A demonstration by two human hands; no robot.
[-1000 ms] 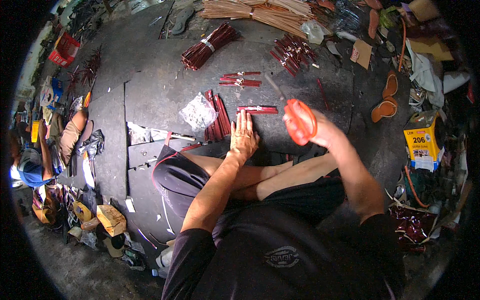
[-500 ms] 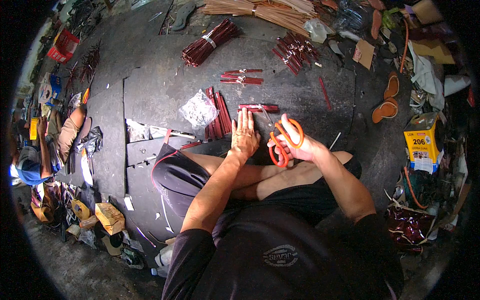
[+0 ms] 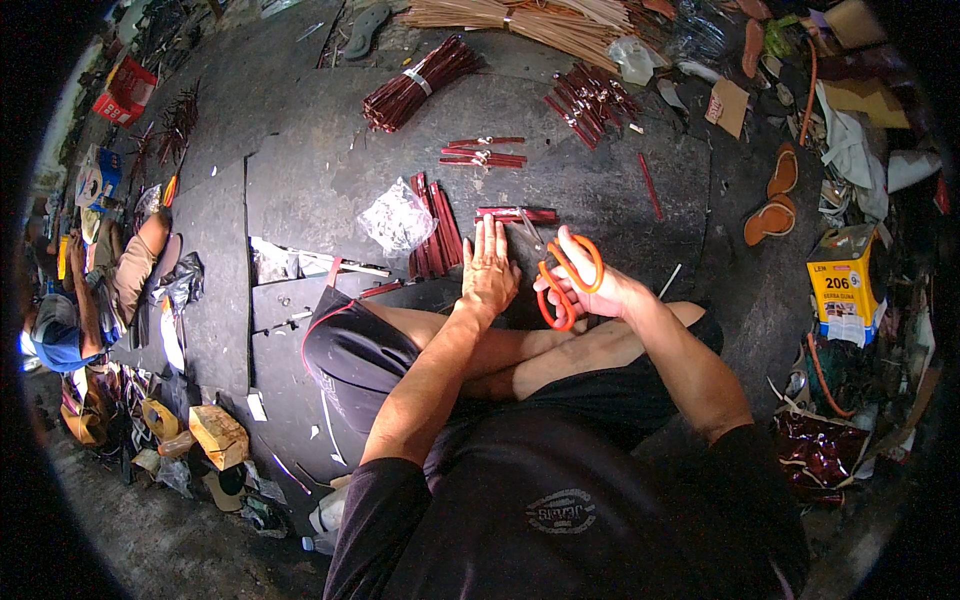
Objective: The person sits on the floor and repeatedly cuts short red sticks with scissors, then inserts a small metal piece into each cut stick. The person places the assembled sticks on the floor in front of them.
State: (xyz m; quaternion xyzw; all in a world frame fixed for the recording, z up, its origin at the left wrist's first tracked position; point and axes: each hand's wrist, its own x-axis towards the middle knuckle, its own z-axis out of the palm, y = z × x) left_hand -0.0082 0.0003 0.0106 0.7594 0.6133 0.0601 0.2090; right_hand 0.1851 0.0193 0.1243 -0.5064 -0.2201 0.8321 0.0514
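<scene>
My left hand (image 3: 488,277) lies flat, its stretched fingertips pressing on a short stack of dark red strips (image 3: 543,215) on the dark floor sheet. In my right hand (image 3: 608,289) is a pair of scissors (image 3: 599,270) with orange handles, the fingers through the loops. The blades point up and left, their tips at the stack just right of my left fingertips. Left of my left hand lies a pile of longer red strips (image 3: 436,225), beside a clear plastic bag (image 3: 397,218) with shiny contents. Beyond are a few red strips with shiny pieces at their middles (image 3: 484,158).
A bound bundle of red strips (image 3: 422,85) and a heap of strips with shiny pieces (image 3: 592,104) lie farther off. Tan sticks (image 3: 530,28) are at the far edge. Orange sandals (image 3: 771,220) and a yellow box (image 3: 846,290) stand right. Another person (image 3: 68,325) sits at left.
The scissors and my right hand have shifted very slightly, the handles a little nearer each other. My left hand stays in place on the strips.
</scene>
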